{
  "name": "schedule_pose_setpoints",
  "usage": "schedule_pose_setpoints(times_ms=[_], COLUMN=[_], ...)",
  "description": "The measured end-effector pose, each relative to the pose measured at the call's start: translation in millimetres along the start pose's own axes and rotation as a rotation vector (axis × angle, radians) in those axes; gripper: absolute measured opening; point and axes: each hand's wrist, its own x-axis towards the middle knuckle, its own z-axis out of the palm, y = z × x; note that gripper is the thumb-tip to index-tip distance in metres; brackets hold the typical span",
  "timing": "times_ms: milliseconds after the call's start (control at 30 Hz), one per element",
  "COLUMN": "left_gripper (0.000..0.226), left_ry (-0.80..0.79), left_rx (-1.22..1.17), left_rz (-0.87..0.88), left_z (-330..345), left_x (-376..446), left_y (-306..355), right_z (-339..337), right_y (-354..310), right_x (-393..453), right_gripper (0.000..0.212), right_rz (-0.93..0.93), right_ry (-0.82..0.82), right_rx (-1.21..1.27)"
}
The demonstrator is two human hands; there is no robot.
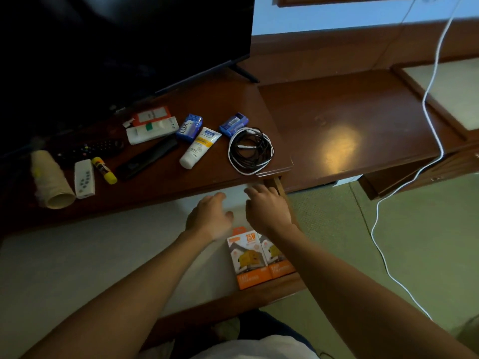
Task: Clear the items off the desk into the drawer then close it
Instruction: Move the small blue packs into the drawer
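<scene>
The drawer [108, 257] is pulled out below the dark wooden desk [212, 104], its white bottom showing. Two orange charger boxes [255, 260] lie in its right front corner. My left hand [208, 218] and my right hand [267, 206] hover over the drawer's right part, fingers spread, holding nothing. On the desk lie a coiled cable bundle [250, 150], a white cream tube [199, 147], a blue soap pack [189, 127], a small blue box [233, 124], a glue stick [104, 170], a white remote [84, 178], black remotes [146, 159] and a paper cup stack [50, 178].
A dark TV [116, 47] stands at the back of the desk. A lower wooden table [363, 125] adjoins on the right, and a white cable [430, 99] hangs across it down to the green carpet [388, 242]. A white and red box pair [153, 125] lies near the TV.
</scene>
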Motion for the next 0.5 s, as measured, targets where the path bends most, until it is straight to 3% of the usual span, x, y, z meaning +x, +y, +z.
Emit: schedule_pose_setpoints(times_ms=[233, 500], left_gripper=[0.045, 0.048], left_ry=[0.259, 0.345], left_rx=[-0.057, 0.063], left_rz=[-0.004, -0.033], left_z=[-72, -116], left_x=[53, 128], left_y=[16, 31], right_z=[-47, -64], right_y=[-21, -31], right_x=[78, 162], right_gripper=[0.032, 0.044], right_rz=[-0.081, -0.026], right_ry=[0.153, 0.127], right_rx=[0.072, 0.059])
